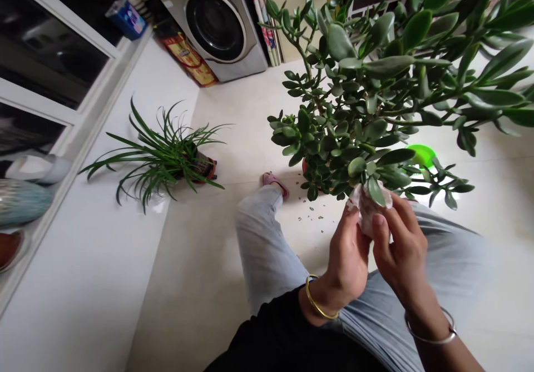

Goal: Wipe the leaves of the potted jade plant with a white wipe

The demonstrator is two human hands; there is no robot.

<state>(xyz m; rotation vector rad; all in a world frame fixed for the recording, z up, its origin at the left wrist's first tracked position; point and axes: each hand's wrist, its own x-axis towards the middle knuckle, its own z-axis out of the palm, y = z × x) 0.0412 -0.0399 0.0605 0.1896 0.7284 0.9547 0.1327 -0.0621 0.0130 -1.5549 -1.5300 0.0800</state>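
A large jade plant point(346, 110) with thick, oval, green leaves spreads across the upper right, and its reddish pot point(305, 166) is mostly hidden behind the foliage. My left hand point(344, 255) and my right hand point(400, 249) pinch a crumpled white tissue point(367, 208) from either side. The tissue wraps the base of one fleshy leaf point(376, 191) on a low stem. A gold bangle circles my left wrist, and a silver one circles my right.
My grey-trousered legs lie on the pale tile floor, with a pink slipper point(275, 185) beyond them. Small dark bits point(311, 211) are scattered nearby. A spider plant point(167, 158), green basin point(421, 156), front-loading washing machine point(214, 27) and low white ledge point(95, 138) stand around.
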